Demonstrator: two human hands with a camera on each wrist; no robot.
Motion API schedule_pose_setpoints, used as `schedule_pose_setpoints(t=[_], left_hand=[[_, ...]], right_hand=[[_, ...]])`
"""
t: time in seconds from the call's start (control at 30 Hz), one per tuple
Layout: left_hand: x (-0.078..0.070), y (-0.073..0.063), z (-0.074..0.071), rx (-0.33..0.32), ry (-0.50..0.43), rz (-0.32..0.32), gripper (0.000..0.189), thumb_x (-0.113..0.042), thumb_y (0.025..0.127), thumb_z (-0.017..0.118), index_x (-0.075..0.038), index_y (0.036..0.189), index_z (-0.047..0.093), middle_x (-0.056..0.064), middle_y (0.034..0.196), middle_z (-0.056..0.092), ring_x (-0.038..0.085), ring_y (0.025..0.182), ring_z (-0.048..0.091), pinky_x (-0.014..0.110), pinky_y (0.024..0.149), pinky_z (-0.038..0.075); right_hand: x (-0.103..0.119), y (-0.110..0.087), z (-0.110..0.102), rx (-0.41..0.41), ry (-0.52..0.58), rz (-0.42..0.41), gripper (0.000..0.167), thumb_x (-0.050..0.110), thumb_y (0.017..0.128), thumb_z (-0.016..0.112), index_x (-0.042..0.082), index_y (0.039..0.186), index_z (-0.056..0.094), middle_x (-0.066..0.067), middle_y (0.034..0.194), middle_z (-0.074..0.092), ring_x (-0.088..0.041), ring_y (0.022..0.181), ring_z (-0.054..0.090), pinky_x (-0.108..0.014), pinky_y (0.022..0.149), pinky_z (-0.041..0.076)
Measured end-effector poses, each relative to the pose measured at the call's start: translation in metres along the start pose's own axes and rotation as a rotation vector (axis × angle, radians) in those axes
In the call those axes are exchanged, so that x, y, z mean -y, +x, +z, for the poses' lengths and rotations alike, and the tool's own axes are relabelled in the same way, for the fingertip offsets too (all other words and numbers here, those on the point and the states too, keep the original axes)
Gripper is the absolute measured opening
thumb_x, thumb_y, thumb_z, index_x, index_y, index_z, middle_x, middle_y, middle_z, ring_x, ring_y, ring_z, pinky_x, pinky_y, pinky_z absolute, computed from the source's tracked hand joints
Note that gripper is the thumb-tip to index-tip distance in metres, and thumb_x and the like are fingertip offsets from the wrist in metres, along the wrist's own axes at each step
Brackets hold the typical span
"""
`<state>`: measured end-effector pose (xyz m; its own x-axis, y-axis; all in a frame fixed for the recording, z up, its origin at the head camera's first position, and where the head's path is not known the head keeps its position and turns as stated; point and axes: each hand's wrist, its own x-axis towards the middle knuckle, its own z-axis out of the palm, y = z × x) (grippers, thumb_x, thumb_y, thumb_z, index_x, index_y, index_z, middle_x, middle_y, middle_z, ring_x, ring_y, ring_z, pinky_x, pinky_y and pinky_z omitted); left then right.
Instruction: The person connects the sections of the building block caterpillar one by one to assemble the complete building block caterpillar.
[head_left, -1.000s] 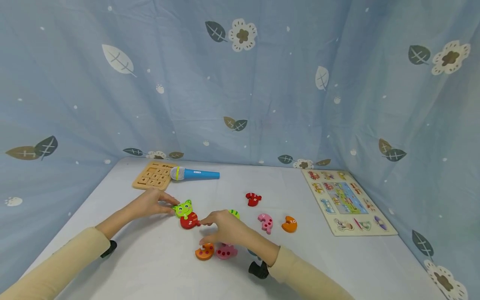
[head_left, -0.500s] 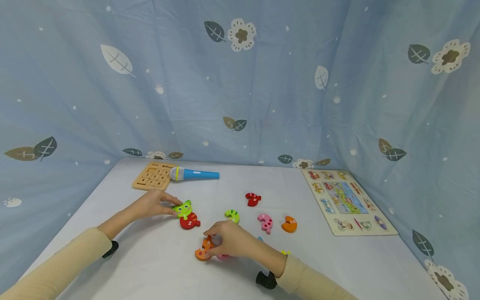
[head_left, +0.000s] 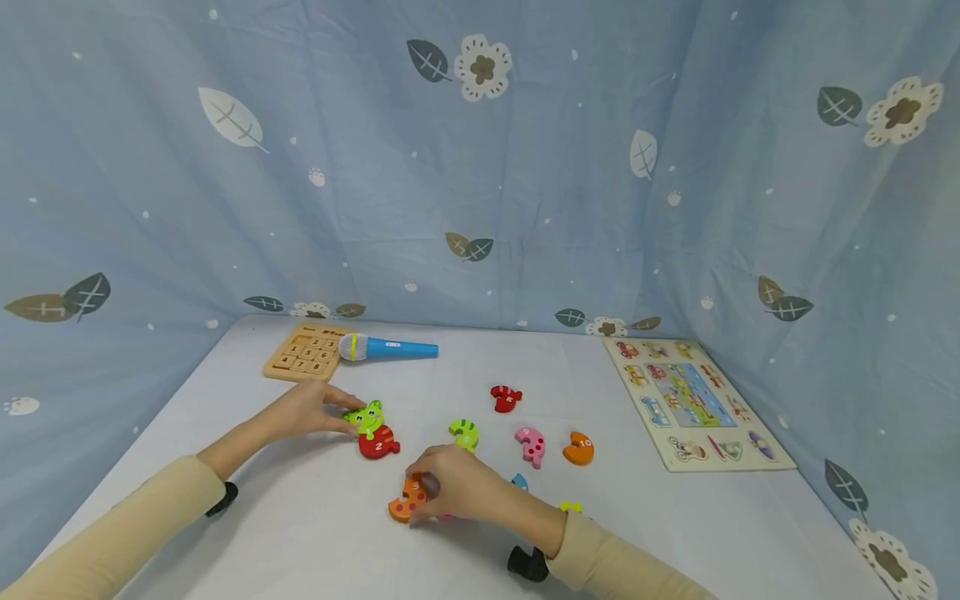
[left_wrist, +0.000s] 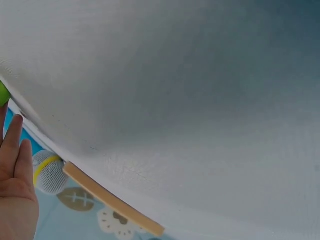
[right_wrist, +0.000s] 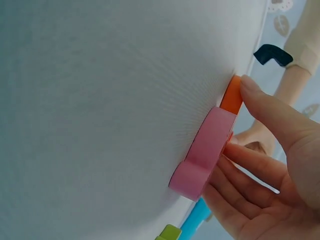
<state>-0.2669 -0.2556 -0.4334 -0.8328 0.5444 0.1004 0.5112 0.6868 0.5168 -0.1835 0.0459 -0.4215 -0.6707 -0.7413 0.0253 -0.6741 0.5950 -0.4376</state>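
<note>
My left hand (head_left: pixel 303 408) holds the left side of a green smiling animal-head puzzle piece (head_left: pixel 367 417) between thumb and fingers. A red piece numbered 2 (head_left: pixel 378 443) fits against this head at its lower right. Just nearer to me, my right hand (head_left: pixel 461 483) pinches an orange dotted piece numbered 3 (head_left: pixel 405 505), which lies on the table. In the right wrist view the thumb rests on the end of the orange piece (right_wrist: pixel 232 95), and a pink piece (right_wrist: pixel 202 150) stands in front of the fingers. The head view shows only a sliver of that pink piece.
Green (head_left: pixel 465 433), red (head_left: pixel 506 398), pink dotted (head_left: pixel 532 447) and orange 10 (head_left: pixel 579 449) pieces lie to the right. Behind are a blue toy microphone (head_left: pixel 393 348) and a wooden number board (head_left: pixel 300 354). A picture puzzle board (head_left: pixel 697 404) is at far right.
My right hand has moved from beside the red 2 piece back toward me and taken hold of the orange 3 piece. My left hand has stayed at the green head.
</note>
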Motion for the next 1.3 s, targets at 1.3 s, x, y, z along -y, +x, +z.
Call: schedule_pose_setpoints(t=[1.3], left_hand=[[0.001, 0.003, 0.001, 0.033, 0.006, 0.073, 0.045, -0.039, 0.078, 0.078, -0.013, 0.115, 0.072, -0.001, 0.112, 0.070, 0.027, 0.110, 0.063, 0.044, 0.091, 0.052]], right_hand=[[-0.007, 0.023, -0.017, -0.032, 0.003, 0.045, 0.046, 0.029, 0.076, 0.083, 0.010, 0.117, 0.071, 0.003, 0.113, 0.068, -0.010, 0.105, 0.060, -0.015, 0.081, 0.051]])
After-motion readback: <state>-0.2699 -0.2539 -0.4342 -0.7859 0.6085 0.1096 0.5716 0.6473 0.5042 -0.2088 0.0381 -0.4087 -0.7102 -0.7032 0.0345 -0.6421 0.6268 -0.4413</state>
